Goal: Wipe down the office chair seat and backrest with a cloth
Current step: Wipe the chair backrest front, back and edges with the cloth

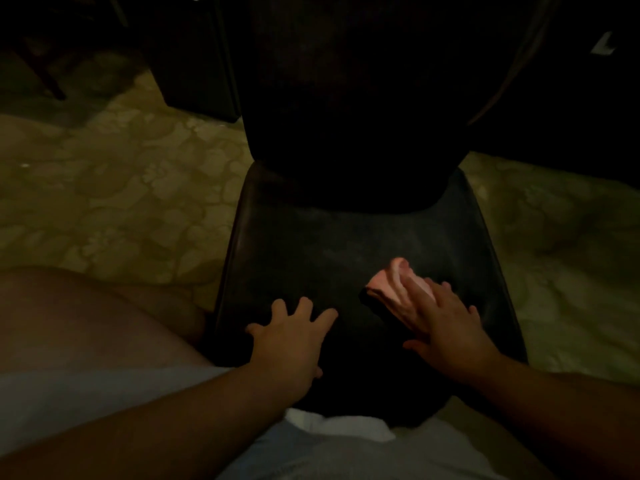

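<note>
While the floor (114, 209) lies dim and patterned off the seat's left edge, the left hand (291, 337) rests on the seat (311, 244) near its front-left corner, fingers spread and straight, holding nothing; judged to be steadying the chair. Right of it, toward the seat's right edge, the right hand (446, 323) presses flat on the cloth (391, 282), fingers extended over it rather than curled round it. Pink and bunched, the cloth projects from under the fingertips toward the seat's centre and back edge, its long axis running roughly diagonally, front-right to back-left. Only the right hand touches it. Bare seat surface lies ahead of the cloth; the backrest (346, 98), rising dark from the back edge, stands well apart and appears not yet reached. No containers are visible.
</note>
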